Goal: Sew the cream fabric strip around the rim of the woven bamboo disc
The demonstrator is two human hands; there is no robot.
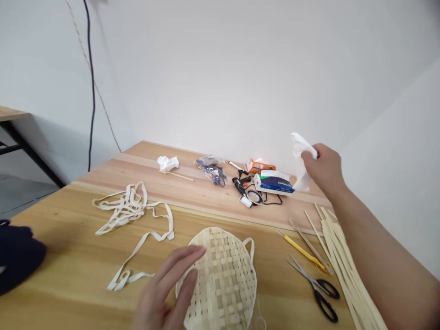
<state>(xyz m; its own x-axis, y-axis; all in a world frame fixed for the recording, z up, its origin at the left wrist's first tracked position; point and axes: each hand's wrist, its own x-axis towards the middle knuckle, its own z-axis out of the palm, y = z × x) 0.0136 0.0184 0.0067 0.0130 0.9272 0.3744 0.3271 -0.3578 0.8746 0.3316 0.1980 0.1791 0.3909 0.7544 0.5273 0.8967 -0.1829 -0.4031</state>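
Observation:
My right hand (325, 167) is raised at the right with a white tissue (299, 151) pinched between thumb and fingers. The tissue hangs down beside one end of a blue and white tissue box (273, 182). My left hand (170, 288) is over the left side of a round woven bamboo piece (223, 279), its thumb and fingers apart. Whether its fingertips touch the weave I cannot tell. White tape edges the woven piece, with a small loop at its upper right. A long white cloth tape (129, 206) lies loosely bunched to the left.
Black-handled scissors (319, 286), a yellow-handled tool (302, 250) and bamboo strips (347, 261) lie at the right. Farther back are a glue gun (242, 184), a tape roll (255, 197), plastic-bagged items (213, 169), crumpled tissue (168, 163) and an orange packet (261, 165).

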